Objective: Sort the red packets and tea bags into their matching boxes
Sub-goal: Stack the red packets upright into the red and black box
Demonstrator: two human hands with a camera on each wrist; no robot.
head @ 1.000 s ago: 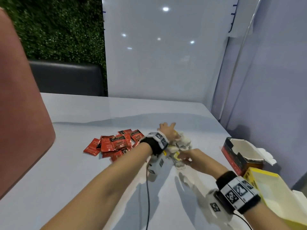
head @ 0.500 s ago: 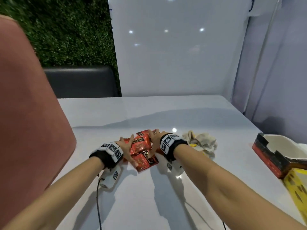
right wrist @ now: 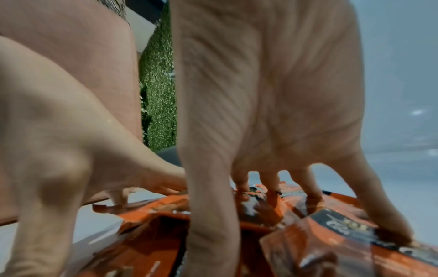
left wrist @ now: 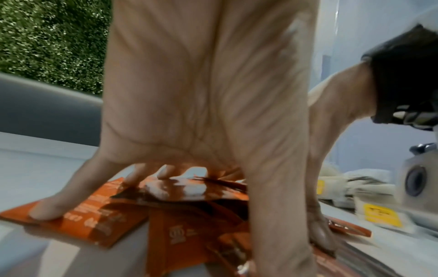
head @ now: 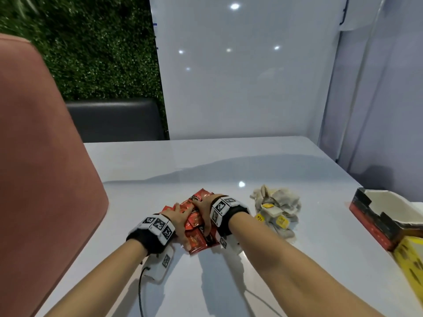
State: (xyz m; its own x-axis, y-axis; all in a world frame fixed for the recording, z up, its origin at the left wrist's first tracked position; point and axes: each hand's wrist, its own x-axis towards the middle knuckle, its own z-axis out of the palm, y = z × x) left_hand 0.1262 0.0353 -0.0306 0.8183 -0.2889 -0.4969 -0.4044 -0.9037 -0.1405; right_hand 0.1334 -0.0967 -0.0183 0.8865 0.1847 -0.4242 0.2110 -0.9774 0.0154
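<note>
The red packets lie heaped mid-table between your 2 hands. Your left hand and right hand rest spread-fingered on the heap, nothing pinched. Tea bags sit just right; the red box and yellow box stand at the right edge.

table: white, glossy, with ceiling lights mirrored in its top
chair: pink upholstered back, close at the left edge of the table
seat: dark grey padded back, beyond the table's far left side
hedge wall: green artificial foliage, behind the seat
panel: white and shiny, standing upright behind the table, spotted with light reflections
cable: thin, black, lying on the table at the near edge
</note>
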